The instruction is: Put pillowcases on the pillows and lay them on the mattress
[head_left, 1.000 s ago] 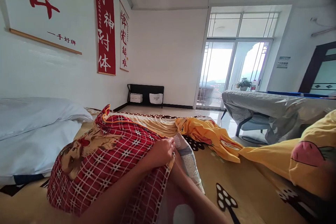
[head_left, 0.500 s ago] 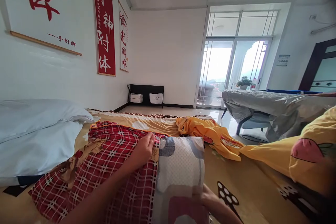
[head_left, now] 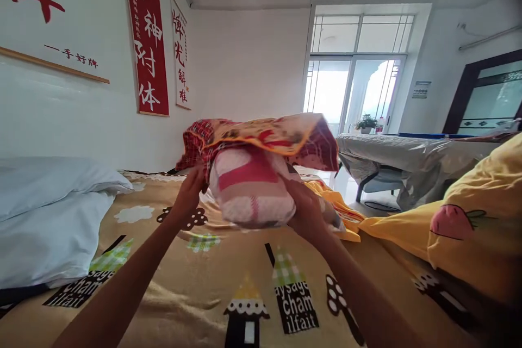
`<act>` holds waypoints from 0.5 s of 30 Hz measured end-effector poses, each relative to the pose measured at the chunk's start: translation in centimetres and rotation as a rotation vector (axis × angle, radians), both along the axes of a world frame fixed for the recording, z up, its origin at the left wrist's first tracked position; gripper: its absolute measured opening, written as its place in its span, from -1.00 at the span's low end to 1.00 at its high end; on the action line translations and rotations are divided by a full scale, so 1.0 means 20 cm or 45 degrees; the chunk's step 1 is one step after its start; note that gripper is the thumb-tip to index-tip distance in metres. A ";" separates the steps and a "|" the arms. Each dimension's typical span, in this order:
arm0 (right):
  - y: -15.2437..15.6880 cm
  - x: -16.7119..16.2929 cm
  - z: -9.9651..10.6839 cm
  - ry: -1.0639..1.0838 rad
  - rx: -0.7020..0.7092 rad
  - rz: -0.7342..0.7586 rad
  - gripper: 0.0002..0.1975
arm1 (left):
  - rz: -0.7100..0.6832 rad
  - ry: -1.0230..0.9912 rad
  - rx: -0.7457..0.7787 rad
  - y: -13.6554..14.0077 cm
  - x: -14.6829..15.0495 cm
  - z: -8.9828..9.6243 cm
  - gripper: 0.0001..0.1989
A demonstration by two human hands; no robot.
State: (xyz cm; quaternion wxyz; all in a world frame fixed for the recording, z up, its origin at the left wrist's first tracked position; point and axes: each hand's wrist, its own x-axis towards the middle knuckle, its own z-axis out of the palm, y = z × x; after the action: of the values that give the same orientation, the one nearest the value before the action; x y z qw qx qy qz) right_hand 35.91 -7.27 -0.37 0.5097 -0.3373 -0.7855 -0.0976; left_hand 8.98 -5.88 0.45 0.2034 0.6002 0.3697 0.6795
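A white and pink patterned pillow is held up over the bed, its near end facing me. Draped over its top and far part is a red plaid pillowcase with an orange-edged opening, blurred by motion. On the left, my left hand is closed at the pillowcase's hanging edge, beside the pillow; its fingertips are partly hidden. My right hand grips the pillow's right side, with its fingers out of sight behind.
Light blue-white pillows lie at the left. A yellow cloth and a yellow cushion with a strawberry print are at the right. Beneath is a tan printed bedsheet. A plastic-covered table stands beyond the bed.
The pillow and pillowcase have risen off the bed and turned end-on toward me. My left hand has moved from the pillowcase's top to its left side. The view has shifted slightly right.
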 end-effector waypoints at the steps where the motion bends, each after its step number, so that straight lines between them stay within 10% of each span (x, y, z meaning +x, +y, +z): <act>1: 0.01 -0.02 -0.01 -0.169 0.037 -0.009 -0.49 | 0.062 0.038 -0.158 0.01 -0.08 -0.12 -0.56; 6: -0.05 -0.25 -0.54 -0.789 0.060 -0.028 -0.37 | 0.231 0.164 -0.493 -0.09 -0.44 -0.70 -0.49; 10: -0.12 -0.37 -1.01 -0.918 -0.124 0.064 -0.42 | 0.254 0.395 -0.529 -0.26 -0.58 -0.97 -0.44; 15: -0.17 -0.26 -0.80 -0.896 -0.633 0.405 -0.20 | 0.409 0.539 -0.401 -0.28 -0.48 -0.97 -0.26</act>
State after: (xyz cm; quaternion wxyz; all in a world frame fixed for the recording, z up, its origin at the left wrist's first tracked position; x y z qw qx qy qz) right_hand 30.67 -10.58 -16.38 0.1242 -0.2709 -0.9524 0.0648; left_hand -0.64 -11.45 -19.01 0.1025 0.6234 0.5948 0.4971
